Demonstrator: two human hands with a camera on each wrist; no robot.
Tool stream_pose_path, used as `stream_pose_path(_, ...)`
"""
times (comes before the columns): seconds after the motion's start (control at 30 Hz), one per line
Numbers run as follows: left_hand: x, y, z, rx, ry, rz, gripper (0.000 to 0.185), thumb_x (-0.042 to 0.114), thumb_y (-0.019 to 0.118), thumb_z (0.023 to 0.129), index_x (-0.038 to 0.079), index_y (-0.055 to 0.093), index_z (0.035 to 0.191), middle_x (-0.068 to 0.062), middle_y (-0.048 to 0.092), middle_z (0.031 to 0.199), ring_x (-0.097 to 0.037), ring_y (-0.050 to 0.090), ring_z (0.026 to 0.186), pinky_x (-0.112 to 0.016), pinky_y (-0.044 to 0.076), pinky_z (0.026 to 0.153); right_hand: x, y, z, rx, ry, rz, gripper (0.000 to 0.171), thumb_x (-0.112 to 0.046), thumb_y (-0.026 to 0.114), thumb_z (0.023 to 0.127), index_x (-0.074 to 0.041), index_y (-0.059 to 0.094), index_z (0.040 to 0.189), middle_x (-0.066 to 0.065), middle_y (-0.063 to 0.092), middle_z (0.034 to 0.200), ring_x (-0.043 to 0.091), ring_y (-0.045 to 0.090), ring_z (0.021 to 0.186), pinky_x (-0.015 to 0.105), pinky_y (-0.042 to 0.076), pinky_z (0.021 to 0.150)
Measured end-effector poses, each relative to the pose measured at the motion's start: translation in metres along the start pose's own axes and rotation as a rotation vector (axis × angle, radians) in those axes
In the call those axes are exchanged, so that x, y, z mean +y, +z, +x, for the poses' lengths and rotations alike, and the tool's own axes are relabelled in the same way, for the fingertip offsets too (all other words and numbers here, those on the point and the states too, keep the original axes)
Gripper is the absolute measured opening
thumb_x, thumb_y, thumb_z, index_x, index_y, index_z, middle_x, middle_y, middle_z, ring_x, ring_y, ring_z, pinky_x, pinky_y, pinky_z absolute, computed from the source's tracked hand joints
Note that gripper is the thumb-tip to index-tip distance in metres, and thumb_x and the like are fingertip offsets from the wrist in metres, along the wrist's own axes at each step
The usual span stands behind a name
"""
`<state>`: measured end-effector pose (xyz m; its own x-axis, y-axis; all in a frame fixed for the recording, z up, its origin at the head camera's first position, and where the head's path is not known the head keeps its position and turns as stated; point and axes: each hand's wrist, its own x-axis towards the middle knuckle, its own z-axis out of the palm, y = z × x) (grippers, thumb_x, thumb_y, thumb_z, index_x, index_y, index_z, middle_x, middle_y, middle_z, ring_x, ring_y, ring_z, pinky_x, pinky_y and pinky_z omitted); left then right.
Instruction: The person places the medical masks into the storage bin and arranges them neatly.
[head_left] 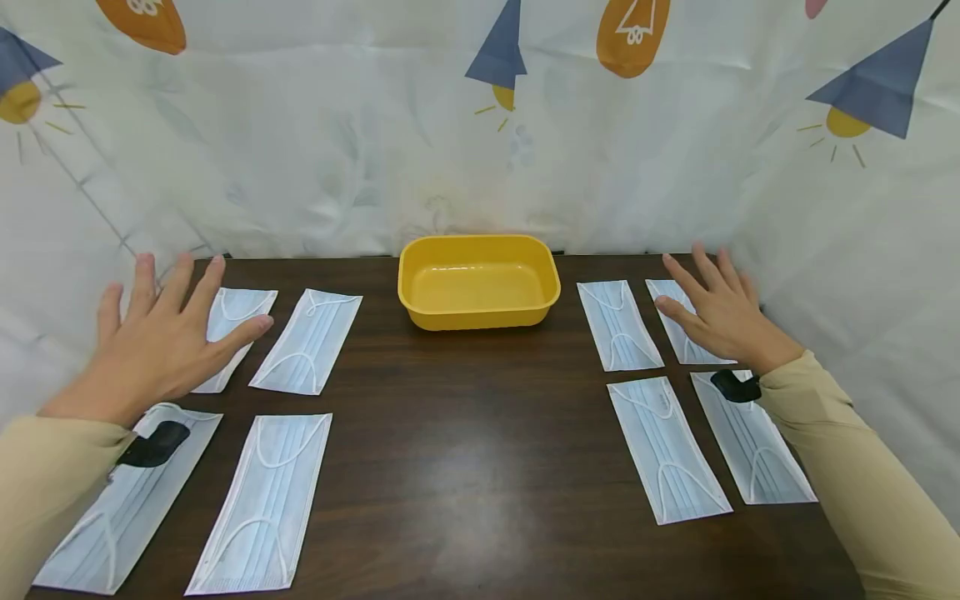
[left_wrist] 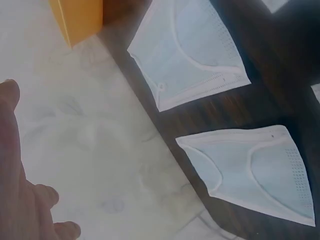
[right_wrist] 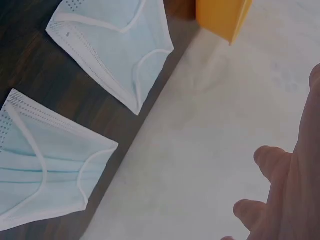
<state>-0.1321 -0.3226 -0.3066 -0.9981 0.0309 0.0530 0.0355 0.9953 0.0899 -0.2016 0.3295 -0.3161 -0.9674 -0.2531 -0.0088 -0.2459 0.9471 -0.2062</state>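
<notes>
Several pale blue face masks lie flat on a dark wooden table [head_left: 465, 467], in one group at each side. My left hand [head_left: 161, 342] is spread open, palm down, over the back-left mask [head_left: 238, 308], beside another mask [head_left: 307, 342]. My right hand [head_left: 712, 312] is open with straight fingers over the far-right back mask [head_left: 675, 300], next to a mask [head_left: 618, 325]. Neither hand holds anything, and contact with the masks cannot be told. A yellow plastic tub [head_left: 480, 243] stands empty at the back centre. In the wrist views the left hand [left_wrist: 20, 200] and the right hand [right_wrist: 290, 190] are seen from close up.
Nearer masks lie at the front left [head_left: 262, 504] and front right [head_left: 667, 450]. A white printed cloth [head_left: 375, 167] hangs behind and beside the table. Black wrist mounts [head_left: 153, 444] sit on both beige sleeves. The left wrist view shows two masks [left_wrist: 192, 50] and the tub's corner [left_wrist: 80, 17].
</notes>
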Motion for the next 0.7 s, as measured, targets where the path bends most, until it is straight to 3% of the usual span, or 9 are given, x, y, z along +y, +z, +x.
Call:
stream_pose_path(0.37, 0.018, 0.000, 0.021, -0.016, 0.008, -0.051, 0.099, 0.076, 0.033, 0.098, 0.012, 0.001, 0.167, -0.033, -0.003, 0.169, -0.060, -0.022, 0.152, -0.082, -0.007, 0.113, -0.014, -0.004, 0.017, 0.001, -0.017, -0.037, 0.078, -0.064, 0.035, 0.105, -0.025, 0.011, 0.167, 0.017, -0.010, 0.175, 0.050, -0.017, 0.159, 0.079, -0.003, 0.118)
stream_pose_path(0.7, 0.034, 0.000, 0.037, -0.017, 0.033, -0.026, 0.100, 0.080, 0.031, 0.096, 0.016, 0.001, 0.167, -0.030, -0.008, 0.171, -0.056, -0.024, 0.154, -0.080, -0.008, 0.114, -0.020, -0.003, 0.025, -0.011, -0.040, -0.047, 0.078, -0.064, 0.034, 0.105, -0.023, 0.013, 0.167, 0.019, -0.007, 0.175, 0.051, -0.013, 0.159, 0.080, 0.000, 0.118)
